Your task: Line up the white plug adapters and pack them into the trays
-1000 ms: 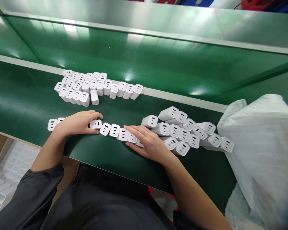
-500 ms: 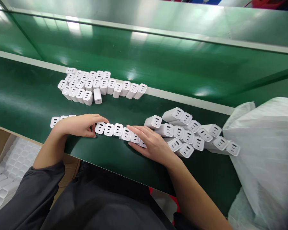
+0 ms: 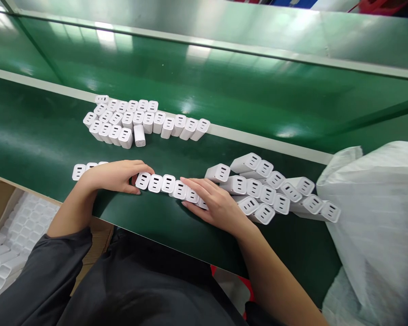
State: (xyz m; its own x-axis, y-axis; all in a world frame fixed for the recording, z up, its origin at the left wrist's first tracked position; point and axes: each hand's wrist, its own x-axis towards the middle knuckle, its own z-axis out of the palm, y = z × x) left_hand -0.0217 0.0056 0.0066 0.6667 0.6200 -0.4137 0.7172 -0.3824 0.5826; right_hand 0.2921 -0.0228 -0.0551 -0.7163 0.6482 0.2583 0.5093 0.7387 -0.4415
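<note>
A short row of white USB chargers stands on the green bench in front of me, port ends up. My left hand curls its thumb and fingers around the charger at the row's left end. At the other end, my right hand has its fingers along the far side and its thumb along the near side, gripping several chargers that it partly covers. Behind my left wrist, a few more chargers are partly hidden.
A cluster of chargers leans right of my right hand. Another group stands by the back ledge, one charger turned differently. A white plastic bag bulges at the right edge. Lower left, a box holds white trays.
My left thumb has edged slightly right, toward the end charger. My right hand and the chargers keep their places; the view has shifted a little.
</note>
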